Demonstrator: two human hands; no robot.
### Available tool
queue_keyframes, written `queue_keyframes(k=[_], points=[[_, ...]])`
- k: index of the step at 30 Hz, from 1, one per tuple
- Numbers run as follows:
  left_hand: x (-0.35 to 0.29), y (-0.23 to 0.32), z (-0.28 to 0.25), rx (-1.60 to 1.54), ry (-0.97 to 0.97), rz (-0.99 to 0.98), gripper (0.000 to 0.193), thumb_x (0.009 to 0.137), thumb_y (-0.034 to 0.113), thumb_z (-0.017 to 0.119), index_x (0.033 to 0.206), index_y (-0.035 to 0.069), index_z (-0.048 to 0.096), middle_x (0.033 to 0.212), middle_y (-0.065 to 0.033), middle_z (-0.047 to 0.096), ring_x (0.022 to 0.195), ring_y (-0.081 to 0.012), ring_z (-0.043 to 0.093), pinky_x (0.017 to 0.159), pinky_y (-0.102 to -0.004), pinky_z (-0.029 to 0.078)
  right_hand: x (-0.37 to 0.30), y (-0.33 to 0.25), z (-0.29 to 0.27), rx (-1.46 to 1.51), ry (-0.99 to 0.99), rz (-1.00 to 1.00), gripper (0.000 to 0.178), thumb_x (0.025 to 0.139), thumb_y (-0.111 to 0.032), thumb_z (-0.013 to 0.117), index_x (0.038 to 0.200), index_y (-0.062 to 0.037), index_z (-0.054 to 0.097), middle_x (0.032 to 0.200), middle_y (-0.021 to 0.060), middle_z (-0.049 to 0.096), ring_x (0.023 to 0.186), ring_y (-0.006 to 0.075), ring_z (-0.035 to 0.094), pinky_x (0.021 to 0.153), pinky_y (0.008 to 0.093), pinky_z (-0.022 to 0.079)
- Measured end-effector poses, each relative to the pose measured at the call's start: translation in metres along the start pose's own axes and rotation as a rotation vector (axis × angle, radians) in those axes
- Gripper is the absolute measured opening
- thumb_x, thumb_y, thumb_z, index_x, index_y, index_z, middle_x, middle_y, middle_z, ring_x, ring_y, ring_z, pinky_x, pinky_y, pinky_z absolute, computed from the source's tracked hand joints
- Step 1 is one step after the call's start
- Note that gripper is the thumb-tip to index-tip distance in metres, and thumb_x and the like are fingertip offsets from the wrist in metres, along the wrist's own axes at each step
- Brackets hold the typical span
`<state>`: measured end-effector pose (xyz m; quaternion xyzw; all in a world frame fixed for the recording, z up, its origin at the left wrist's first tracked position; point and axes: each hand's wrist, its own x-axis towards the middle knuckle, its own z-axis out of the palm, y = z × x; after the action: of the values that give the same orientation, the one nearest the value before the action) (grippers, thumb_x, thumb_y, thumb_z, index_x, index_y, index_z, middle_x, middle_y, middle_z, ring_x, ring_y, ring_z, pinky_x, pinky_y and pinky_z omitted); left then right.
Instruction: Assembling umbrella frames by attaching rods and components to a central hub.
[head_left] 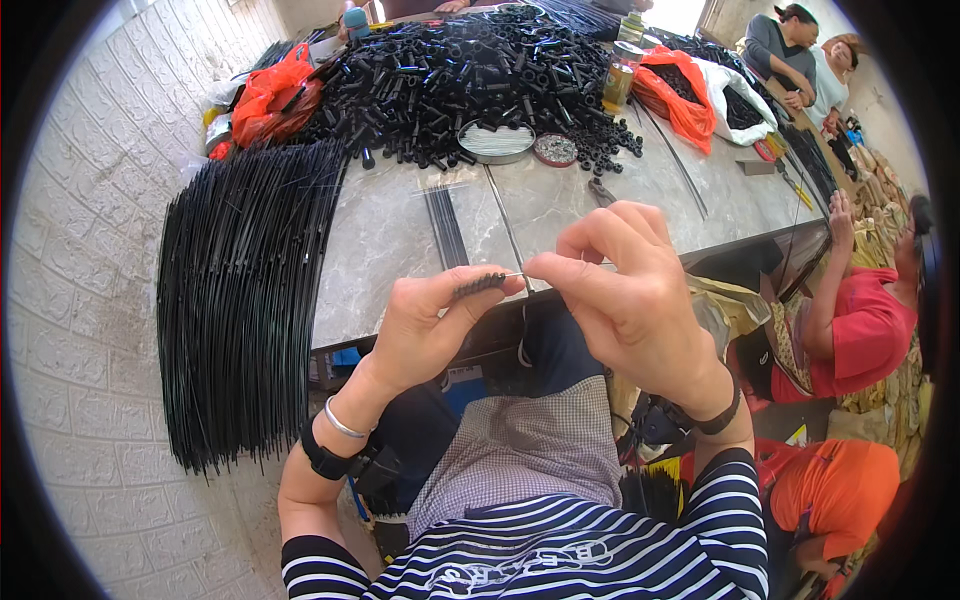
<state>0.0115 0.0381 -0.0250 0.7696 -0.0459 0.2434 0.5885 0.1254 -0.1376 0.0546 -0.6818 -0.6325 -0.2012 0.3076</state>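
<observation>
My left hand is closed, pinching a short dark ribbed piece between thumb and forefinger above the table's front edge. From that piece's right end a thin pale pin sticks out toward my right hand. The right thumb and forefinger are pressed together at the pin's outer end, and the other fingers curl loosely. Just beyond my hands, a narrow row of dark rods with pale thin tips lies on the grey marbled tabletop.
A thick bundle of long black rods overhangs the table's left front. Farther back lie a heap of black tubular parts, a round tin of pale pins and a red dish of small metal bits. People sit at the right.
</observation>
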Motion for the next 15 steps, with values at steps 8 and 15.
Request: queue_keyframes(k=[8, 15], points=[[0.001, 0.003, -0.002, 0.056, -0.050, 0.037, 0.022, 0.088, -0.001, 0.059, 0.109, 0.000, 0.065, 0.100, -0.0118, 0.071, 0.094, -0.0170, 0.068, 0.082, -0.0270, 0.054, -0.003, 0.002, 0.008, 0.235, -0.020, 0.129, 0.018, 0.071, 0.001, 0.065, 0.085, -0.0087, 0.069, 0.080, 0.0043, 0.058, 0.075, 0.0238, 0.055, 0.066, 0.0345, 0.045], [0.001, 0.000, -0.004, 0.039, -0.089, 0.051, 0.026, 0.088, -0.001, 0.060, 0.113, 0.001, 0.063, 0.100, -0.0119, 0.071, 0.093, -0.0176, 0.069, 0.081, -0.0269, 0.054, 0.011, 0.018, 0.006, 0.309, -0.097, -0.006, 0.018, 0.072, 0.003, 0.068, 0.088, -0.0050, 0.069, 0.080, 0.0059, 0.062, 0.076, 0.0230, 0.057, 0.065, 0.0309, 0.046]])
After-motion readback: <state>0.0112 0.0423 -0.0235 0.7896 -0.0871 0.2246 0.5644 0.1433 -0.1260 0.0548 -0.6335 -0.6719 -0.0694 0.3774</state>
